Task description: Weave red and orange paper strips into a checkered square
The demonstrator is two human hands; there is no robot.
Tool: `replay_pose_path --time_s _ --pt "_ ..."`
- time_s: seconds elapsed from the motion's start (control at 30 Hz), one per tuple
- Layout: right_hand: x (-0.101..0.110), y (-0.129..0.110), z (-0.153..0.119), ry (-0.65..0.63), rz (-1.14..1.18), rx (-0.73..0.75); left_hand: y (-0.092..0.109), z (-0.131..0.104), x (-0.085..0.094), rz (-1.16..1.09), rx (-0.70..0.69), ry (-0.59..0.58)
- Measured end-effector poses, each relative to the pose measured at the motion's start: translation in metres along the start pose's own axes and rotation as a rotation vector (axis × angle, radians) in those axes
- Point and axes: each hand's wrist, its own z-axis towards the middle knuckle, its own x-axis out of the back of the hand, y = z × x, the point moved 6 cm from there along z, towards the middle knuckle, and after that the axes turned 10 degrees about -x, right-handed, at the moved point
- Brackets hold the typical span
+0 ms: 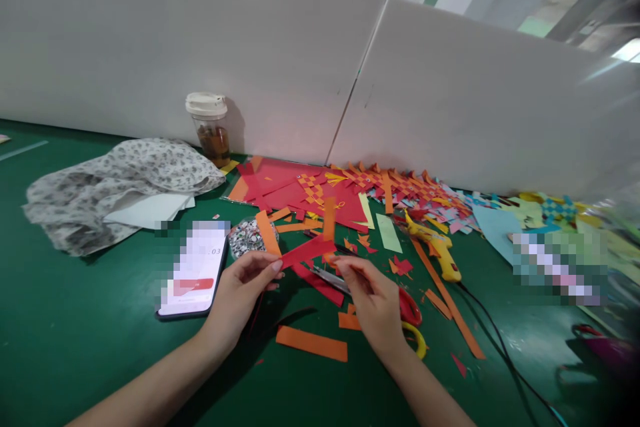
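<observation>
A red paper strip is stretched between my two hands above the table. My left hand pinches its left end, where an orange paper strip sticks up from the fingers. At the other end, my right hand is closed with thumb and fingertips together. A second orange strip stands up by that end; whether it is joined to the red one I cannot tell. Scissors with red and yellow handles lie beneath my right hand, blades pointing left. An orange paper piece lies in front.
A lit phone lies left of my left hand, beside a patterned cloth. A lidded cup stands by the white partition. Woven paper fish, paper scraps and a yellow glue gun with a black cord occupy the right.
</observation>
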Motion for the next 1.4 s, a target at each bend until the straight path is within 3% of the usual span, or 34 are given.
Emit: replay_pose_path --time_s 0.33,0.5,0.67,0.77,1.07,1.17,1.3,1.4 --pt "-0.021 -0.015 -0.014 -0.188 -0.149 0.224 0.004 -0.003 -0.006 -0.007 0.009 -0.029" --pt "-0.031 -0.012 -0.020 -0.278 -0.092 0.126 0.006 -0.005 -0.008 0.018 -0.072 -0.056" --pt "-0.038 -0.006 -0.024 -0.353 0.121 -0.001 0.009 -0.004 -0.010 0.054 -0.141 -0.079" --pt "-0.039 -0.004 -0.025 -0.379 0.146 -0.011 0.010 -0.005 -0.012 0.066 -0.168 -0.112" --pt "-0.034 -0.012 -0.024 -0.305 0.023 0.173 0.003 -0.009 -0.018 0.138 -0.190 -0.247" --pt "-0.030 -0.016 -0.023 -0.215 -0.066 0.222 0.002 -0.012 -0.023 0.144 -0.184 -0.322" --pt "-0.023 -0.009 -0.017 -0.053 -0.162 0.103 0.004 -0.017 -0.030 0.113 -0.161 -0.385" --pt "-0.023 -0.004 -0.015 -0.020 -0.154 0.040 0.004 -0.019 -0.032 0.078 -0.128 -0.405"
